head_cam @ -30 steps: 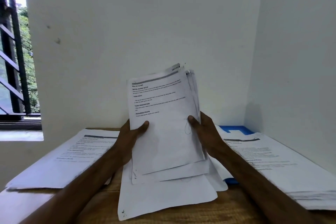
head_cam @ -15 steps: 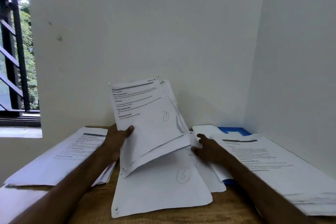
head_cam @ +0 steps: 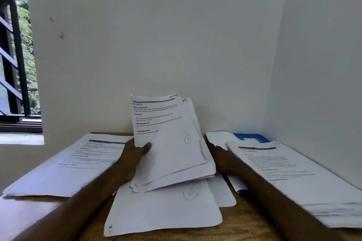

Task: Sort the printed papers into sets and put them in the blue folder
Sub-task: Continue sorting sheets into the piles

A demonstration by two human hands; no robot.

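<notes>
Beneath my hands, loose sheets (head_cam: 156, 213) are lying flat. My left hand (head_cam: 133, 154) is pinching the sheaf (head_cam: 172, 143) at its lower left edge. It is light, floppy and fanning, so gripping both long edges looks safer. It is standing nearly upright, heading uppermost. My right hand (head_cam: 225, 159) is lying beside it with the fingertips hidden, so I cannot tell its grip. The blue folder (head_cam: 252, 136) is lying beyond, partly covered.

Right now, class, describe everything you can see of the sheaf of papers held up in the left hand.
The sheaf of papers is white printed sheets, loosely fanned, edges uneven. Its top page carries a grey header bar, bold headings and a pen-drawn oval. It stands tilted over loose sheets lying below. The left hand grips its left edge, thumb on front. Whether the right hand touches it cannot be told.
</notes>
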